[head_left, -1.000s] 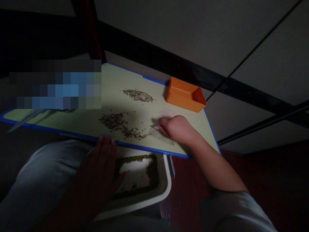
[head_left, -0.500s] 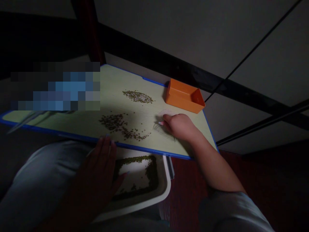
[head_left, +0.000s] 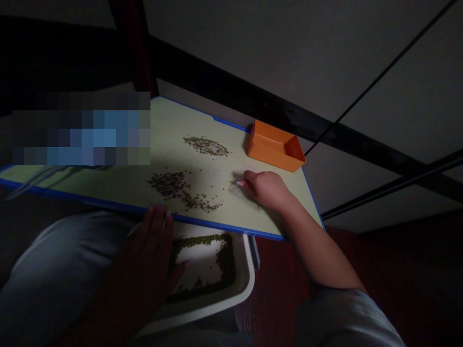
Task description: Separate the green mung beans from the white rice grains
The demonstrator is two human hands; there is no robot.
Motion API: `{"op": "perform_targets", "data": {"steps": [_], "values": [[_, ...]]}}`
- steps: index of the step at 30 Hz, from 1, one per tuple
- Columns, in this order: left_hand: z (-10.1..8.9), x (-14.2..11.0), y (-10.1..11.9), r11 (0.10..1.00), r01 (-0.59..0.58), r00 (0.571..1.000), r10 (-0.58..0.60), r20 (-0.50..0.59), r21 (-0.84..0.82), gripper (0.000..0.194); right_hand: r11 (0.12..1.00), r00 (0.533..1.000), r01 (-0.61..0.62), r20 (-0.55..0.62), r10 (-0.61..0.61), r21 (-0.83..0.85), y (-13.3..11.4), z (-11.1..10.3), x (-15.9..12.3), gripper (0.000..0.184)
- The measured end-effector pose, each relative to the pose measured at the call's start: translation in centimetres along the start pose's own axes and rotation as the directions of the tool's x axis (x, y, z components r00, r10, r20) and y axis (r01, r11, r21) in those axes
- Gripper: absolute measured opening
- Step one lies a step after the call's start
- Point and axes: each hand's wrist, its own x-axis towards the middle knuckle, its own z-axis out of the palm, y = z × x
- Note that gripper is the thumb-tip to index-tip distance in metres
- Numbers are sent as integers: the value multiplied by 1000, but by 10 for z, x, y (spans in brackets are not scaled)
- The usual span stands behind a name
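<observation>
My right hand [head_left: 265, 189] is closed low over the right part of a pale board [head_left: 173, 115] with a blue rim. A small pale tip shows at its fingertips; whether that is a nail or something held, I cannot tell. Faint grey lines mark the board beneath it. My left hand [head_left: 144, 260] lies in shadow with its fingers stretched out, fingertips at the board's near edge. On the board are a heap of dark seeds or grains [head_left: 168, 184], straggling rightward, and a lighter greenish patch [head_left: 206, 145] farther back.
An orange open box [head_left: 275, 149] stands at the board's far right corner. Below the near edge sits a white basin [head_left: 249, 274] with greenish grains [head_left: 227, 265] along its inside edges. A blurred-out patch [head_left: 104, 137] covers the board's left. Dark-striped panels [head_left: 253, 58] rise behind.
Almost nothing differs. The view has shifted very slightly; my right hand stays closed in the same spot, and my left hand stays at the board's edge.
</observation>
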Motion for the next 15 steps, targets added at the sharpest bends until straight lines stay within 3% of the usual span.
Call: {"op": "perform_targets", "data": {"steps": [5,15], "values": [[4,-1,0,1000,0,1000,0,13,11,86,1000,1000,2,-24,-2,19,-3,1,2,41],[0,1,5,997,65,998,-65,-6,-40,84,987,988,-142,-57,147,77,-15,8,18,41]]}}
